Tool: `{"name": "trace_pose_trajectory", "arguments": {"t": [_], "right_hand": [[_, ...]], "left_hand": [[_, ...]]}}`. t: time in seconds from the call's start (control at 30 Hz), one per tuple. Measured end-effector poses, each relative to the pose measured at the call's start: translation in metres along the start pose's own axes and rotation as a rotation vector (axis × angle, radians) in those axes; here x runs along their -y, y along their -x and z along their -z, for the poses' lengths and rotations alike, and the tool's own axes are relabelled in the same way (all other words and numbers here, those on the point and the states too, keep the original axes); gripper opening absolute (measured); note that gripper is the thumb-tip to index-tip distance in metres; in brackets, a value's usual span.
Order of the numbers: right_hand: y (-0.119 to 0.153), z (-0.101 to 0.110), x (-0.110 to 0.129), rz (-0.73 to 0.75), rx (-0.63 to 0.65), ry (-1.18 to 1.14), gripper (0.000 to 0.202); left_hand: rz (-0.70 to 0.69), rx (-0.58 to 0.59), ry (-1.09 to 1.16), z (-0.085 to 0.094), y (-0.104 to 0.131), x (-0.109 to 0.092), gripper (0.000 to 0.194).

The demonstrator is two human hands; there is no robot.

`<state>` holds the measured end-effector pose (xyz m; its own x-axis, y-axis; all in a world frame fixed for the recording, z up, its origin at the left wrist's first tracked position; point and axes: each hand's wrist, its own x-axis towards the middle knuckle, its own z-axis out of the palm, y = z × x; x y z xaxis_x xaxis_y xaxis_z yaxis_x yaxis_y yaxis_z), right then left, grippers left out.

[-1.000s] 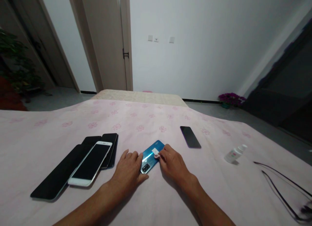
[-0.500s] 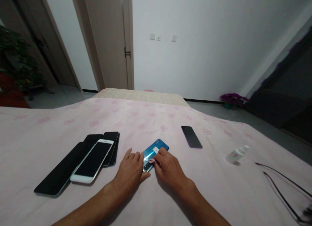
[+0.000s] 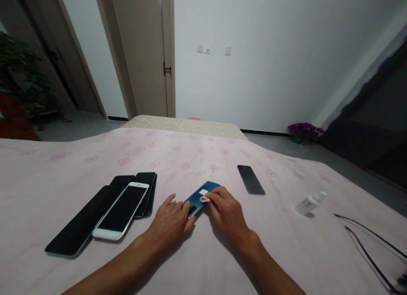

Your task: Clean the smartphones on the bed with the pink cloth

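Observation:
A blue smartphone (image 3: 196,199) lies back side up on the pink flowered sheet, with a white label on its back. My left hand (image 3: 170,218) grips its near left end, thumb at the near edge and fingers along the left side. Between the fingertips of my right hand (image 3: 227,210) is a small pink cloth (image 3: 205,199), which touches the phone's back just below the label. The camera area of the phone is partly covered by my left fingers.
Left of my hands, a white smartphone (image 3: 122,211) rests on several black phones (image 3: 78,223). Another dark phone (image 3: 251,179) lies beyond my right hand. Farther right are a small white bottle (image 3: 310,203) and thin black cables (image 3: 365,248). The flowered sheet (image 3: 203,265) covers the whole surface.
My right hand has slid the cloth up the phone's back, away from the camera area towards the label. My left thumb has drawn in closer to the phone's near edge.

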<state>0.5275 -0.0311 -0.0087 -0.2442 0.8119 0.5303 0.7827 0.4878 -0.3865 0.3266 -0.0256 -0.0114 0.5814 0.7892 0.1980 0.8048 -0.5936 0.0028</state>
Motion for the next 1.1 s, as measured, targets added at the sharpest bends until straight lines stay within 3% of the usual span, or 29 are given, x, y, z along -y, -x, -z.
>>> {"name": "trace_pose_trajectory", "arguments": {"t": [0.17, 0.43, 0.7, 0.97, 1.1], "right_hand": [[0.003, -0.006, 0.023, 0.17, 0.0, -0.08, 0.023], [-0.015, -0.006, -0.012, -0.013, -0.159, -0.051, 0.024], [-0.012, -0.011, 0.019, 0.157, -0.03, -0.052, 0.021], [-0.033, -0.008, -0.007, -0.058, -0.154, -0.031, 0.021], [-0.035, -0.01, 0.005, 0.063, -0.091, -0.027, 0.021]], "left_hand": [[-0.046, -0.089, -0.016, 0.0, 0.0, 0.012, 0.028], [-0.026, -0.011, -0.006, 0.005, -0.003, 0.014, 0.027], [0.072, 0.077, -0.005, 0.01, -0.003, 0.016, 0.031], [0.077, 0.091, 0.015, 0.012, -0.005, 0.017, 0.03], [0.097, 0.075, 0.035, 0.012, -0.004, 0.02, 0.031]]}}
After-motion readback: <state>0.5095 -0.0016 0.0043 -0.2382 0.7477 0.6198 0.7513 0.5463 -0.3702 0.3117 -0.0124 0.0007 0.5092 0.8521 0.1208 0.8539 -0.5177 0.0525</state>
